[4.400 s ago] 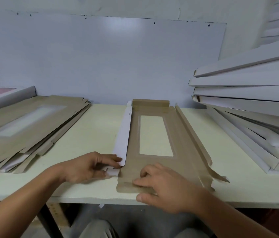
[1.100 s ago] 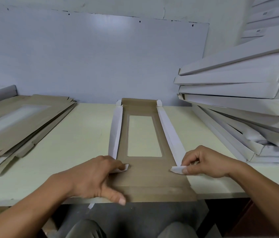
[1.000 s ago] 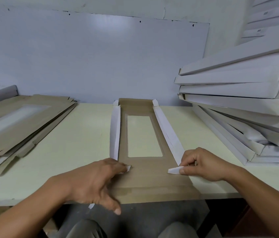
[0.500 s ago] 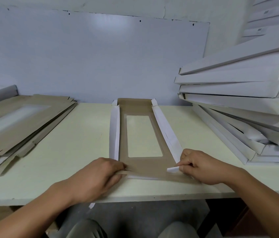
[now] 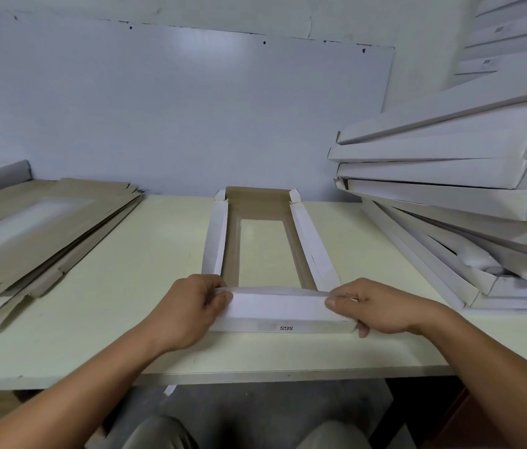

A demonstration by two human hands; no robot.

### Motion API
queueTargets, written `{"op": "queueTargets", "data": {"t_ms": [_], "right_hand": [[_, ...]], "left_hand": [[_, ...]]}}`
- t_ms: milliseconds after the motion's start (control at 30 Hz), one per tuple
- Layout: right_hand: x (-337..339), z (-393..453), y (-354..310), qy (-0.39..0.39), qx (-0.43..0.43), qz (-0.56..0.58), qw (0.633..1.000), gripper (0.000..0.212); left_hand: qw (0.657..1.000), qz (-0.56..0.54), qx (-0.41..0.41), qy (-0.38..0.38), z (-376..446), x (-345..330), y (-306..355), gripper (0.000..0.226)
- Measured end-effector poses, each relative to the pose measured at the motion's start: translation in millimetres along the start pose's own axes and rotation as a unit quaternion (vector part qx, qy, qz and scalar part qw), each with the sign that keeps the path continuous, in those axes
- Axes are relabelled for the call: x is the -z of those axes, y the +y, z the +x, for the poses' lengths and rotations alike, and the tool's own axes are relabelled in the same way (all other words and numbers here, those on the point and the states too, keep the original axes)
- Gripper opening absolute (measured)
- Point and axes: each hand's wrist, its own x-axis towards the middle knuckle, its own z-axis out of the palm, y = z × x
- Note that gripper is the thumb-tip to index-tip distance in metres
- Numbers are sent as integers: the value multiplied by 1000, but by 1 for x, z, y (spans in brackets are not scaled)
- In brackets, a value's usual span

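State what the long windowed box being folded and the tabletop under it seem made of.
The long windowed folding box: thin paperboard, matte white outside, raw brown inside, creased sharply along folds. The pale yellow tabletop: probably laminated board, smooth with faint sheen; core unseen.

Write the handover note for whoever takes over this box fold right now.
Left hand and right hand each pinch a corner of the near end flap, folded up on the table.
Box blank lies centre; flat blanks left, finished boxes right.
Done: both long side walls up, near end flap raised.
Left: tuck the near end flap in, then likely close the far end flap.
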Motion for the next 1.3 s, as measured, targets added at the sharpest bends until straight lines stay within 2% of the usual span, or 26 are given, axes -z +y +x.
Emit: {"op": "queueTargets", "data": {"t_ms": [67, 133, 267, 433, 500, 533, 600, 667, 800, 867, 1033, 1100, 1200, 1300], "right_hand": [[0, 4, 1, 15, -10, 15, 1000, 26], [-1, 8, 4, 34, -18, 23, 999, 29], [-9, 14, 10, 77, 9, -47, 996, 33], [-16, 11, 7, 131, 20, -147, 980, 22], [-21, 6, 0, 179, 39, -235, 955, 14], [-23, 4, -3, 196, 57, -262, 943, 18], [-26, -1, -10, 179, 94, -275, 940, 39], [-31, -2, -14, 132, 116, -301, 937, 47], [-37, 2, -16, 123, 124, -302, 937, 25], [-40, 3, -17, 107, 114, -292, 944, 21], [-47, 8, -19, 74, 73, -312, 944, 28], [-49, 10, -20, 73, 64, -301, 949, 28], [-50, 13, -21, 76, 56, -262, 960, 30], [-54, 13, -21, 90, 59, -241, 965, 32]], "left_hand": [[1000, 1, 15, -5, 4, -1, 0, 36], [1000, 9, 21, -7, 7, -2, 1, 30], [999, 16, 32, -14, 8, -6, 1, 4], [993, 96, 65, -14, 10, -13, -1, 20], [989, 124, 76, -17, 13, -16, -2, 22], [987, 136, 80, -20, 15, -18, -2, 22], [985, 155, 78, -21, 17, -20, -2, 22], [982, 173, 75, -19, 18, -23, -1, 22], [974, 223, 43, 10, 17, -25, 1, 17], [966, 256, 15, 22, 14, -26, 3, 17], [971, 233, -47, 7, 6, -32, 13, 36], [976, 200, -82, -13, 1, -35, 18, 32], [977, 160, -133, -43, -3, -41, 25, 15], [967, 192, -161, -49, -2, -46, 27, 17]]}}
